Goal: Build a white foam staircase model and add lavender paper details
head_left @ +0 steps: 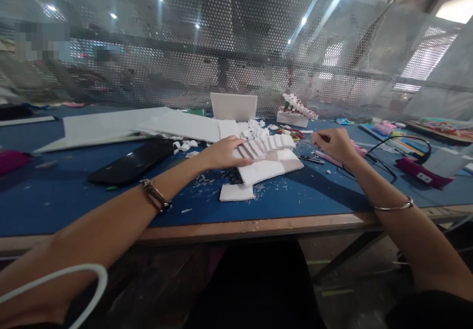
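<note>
My left hand (226,152) grips a white foam strip (273,145) with step-like ridges, thumb and fingers around its left end. Beneath the strip lies a flat white foam piece (271,168). A smaller white block (236,192) sits closer to the table's front edge. My right hand (335,144) is raised to the right of the foam, apart from it, with the fingers curled together. Whatever those fingers may hold is too small to make out. Between the foam and this hand, a dark pen-like tool (312,159) rests on the blue table.
White foam scraps (254,129) are heaped behind the strip. Large white sheets (148,122) and a black phone-like slab (133,161) lie left. At the back stand a white panel (234,106) and a decorated white box (292,118). A purple pouch (424,173) and cable (402,139) lie right.
</note>
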Tool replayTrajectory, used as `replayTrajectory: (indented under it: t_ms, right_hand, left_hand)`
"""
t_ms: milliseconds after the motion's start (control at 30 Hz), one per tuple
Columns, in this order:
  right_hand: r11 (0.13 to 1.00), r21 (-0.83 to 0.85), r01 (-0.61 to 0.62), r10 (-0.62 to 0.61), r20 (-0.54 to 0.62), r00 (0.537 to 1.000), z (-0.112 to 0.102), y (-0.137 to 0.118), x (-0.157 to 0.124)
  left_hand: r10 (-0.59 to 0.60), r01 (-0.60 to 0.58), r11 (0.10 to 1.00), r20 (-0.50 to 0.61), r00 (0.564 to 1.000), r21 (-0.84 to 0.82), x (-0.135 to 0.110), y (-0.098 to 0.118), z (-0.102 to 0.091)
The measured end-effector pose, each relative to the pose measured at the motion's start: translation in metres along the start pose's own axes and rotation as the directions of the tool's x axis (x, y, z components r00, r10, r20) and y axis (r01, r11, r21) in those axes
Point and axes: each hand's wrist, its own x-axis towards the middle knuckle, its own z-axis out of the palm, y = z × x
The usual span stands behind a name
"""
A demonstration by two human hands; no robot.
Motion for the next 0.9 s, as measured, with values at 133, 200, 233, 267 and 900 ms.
replayTrajectory:
  t_ms: [133,200,233,267,900]
  right_hand:
    - [1.000,-0.006,-0.024,0.024,0.005,1.000,0.003,0.008,0.001]
    - [0.999,-0.002,-0.034,0.034,0.008,0.999,0.005,0.011,0.001]
    - [0.999,0.000,-0.036,0.036,0.011,0.999,0.006,0.012,0.001]
    - [0.999,0.004,-0.037,0.037,0.016,0.999,0.006,0.013,0.001]
    - [1.000,0.015,-0.015,0.015,0.008,1.000,0.003,0.005,0.001]
  left_hand:
    - [0.009,-0.009,1.000,0.031,0.999,0.020,0.000,-0.002,0.005]
    - [0.019,-0.019,1.000,0.017,1.000,0.017,0.001,-0.003,0.007]
    - [0.024,-0.024,1.000,0.002,1.000,0.009,0.001,-0.004,0.008]
    - [0.025,-0.025,1.000,-0.013,1.000,-0.008,0.001,-0.005,0.008]
    - [0.021,-0.032,0.915,-0.033,0.999,-0.403,0.001,-0.012,-0.002]
